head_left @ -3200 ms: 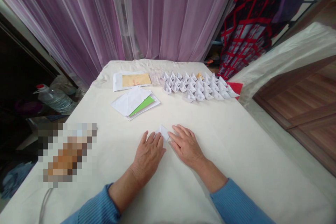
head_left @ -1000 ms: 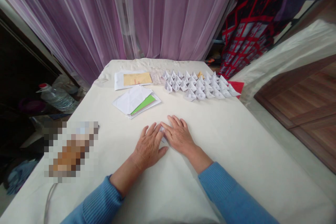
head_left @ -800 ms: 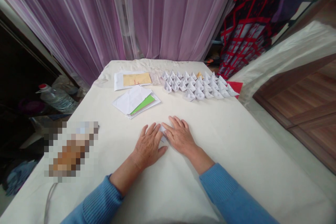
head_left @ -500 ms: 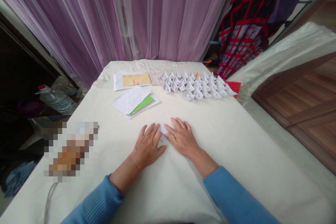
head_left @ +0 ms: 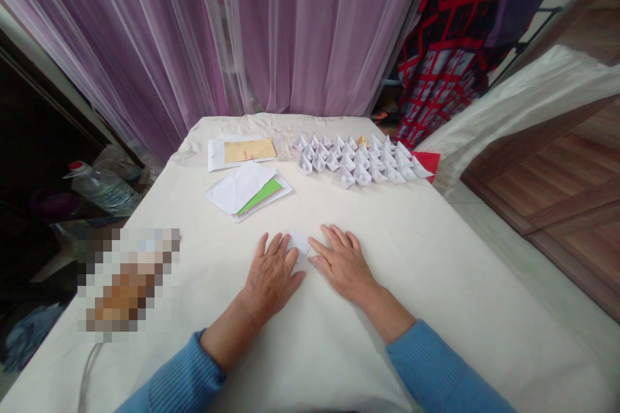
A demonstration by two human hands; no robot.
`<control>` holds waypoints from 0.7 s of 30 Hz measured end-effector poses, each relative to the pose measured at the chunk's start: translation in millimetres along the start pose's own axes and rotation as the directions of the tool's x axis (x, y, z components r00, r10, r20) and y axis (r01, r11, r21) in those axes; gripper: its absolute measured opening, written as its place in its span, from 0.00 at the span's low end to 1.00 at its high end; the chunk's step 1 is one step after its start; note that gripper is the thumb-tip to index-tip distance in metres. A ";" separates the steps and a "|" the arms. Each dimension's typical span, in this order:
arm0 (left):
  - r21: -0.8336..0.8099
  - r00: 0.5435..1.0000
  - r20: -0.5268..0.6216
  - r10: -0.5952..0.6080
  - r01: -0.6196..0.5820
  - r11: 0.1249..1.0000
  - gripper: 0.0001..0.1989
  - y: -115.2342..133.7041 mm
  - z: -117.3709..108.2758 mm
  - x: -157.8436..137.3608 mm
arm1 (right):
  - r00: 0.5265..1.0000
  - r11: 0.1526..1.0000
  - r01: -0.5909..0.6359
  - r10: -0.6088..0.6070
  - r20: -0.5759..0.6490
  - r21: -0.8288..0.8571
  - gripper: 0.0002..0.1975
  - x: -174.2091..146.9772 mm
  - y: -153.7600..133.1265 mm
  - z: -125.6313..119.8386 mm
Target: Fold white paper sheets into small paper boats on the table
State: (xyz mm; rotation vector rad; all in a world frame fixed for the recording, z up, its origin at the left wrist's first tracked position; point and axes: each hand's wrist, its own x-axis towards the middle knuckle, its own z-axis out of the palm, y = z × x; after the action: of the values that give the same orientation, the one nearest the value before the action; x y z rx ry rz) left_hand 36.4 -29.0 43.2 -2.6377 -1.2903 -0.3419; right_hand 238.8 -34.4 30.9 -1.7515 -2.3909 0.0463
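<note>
A small piece of folded white paper (head_left: 299, 244) lies on the white-covered table (head_left: 455, 310), between my two hands. My left hand (head_left: 272, 273) rests palm down, fingers spread, and covers the paper's left side. On the other side, my right hand (head_left: 343, 261) lies flat with its fingers apart, the fingertips close to the paper's right edge. Whether they touch it I cannot tell. Farther back on the right stand rows of folded white paper boats (head_left: 361, 161), with one yellowish boat (head_left: 362, 141) among them.
White sheets (head_left: 237, 187) with a green piece (head_left: 260, 197) lie back left, near a tan envelope (head_left: 249, 150). A pixelated object (head_left: 130, 277) with a cord (head_left: 88, 368) sits at the left. Something red (head_left: 430, 164) lies beside the boats. Purple curtains (head_left: 310, 26) hang behind the table.
My right hand has moved slightly right and toward me, away from the paper. More of the paper now shows between my hands. My left hand has barely shifted.
</note>
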 end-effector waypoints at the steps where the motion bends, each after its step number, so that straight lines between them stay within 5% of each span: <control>1: 0.008 1.000 0.003 -0.002 0.002 1.000 0.15 0.6 -0.7 -0.6 | 1.000 1.000 -0.001 0.001 0.000 0.001 0.21 -0.1 0.1 0.1; 21: 0.172 0.994 -0.008 -0.110 0.110 0.979 0.19 19.9 -4.5 -13.9 | 1.000 0.999 0.018 -0.017 -0.025 0.051 0.22 -1.1 -2.3 3.1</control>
State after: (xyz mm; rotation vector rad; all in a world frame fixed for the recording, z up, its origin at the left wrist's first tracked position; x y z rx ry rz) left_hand 43.3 -52.7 42.2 -2.4301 -1.4027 -0.2321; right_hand 236.5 -35.9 28.0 -1.6986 -2.3657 0.0828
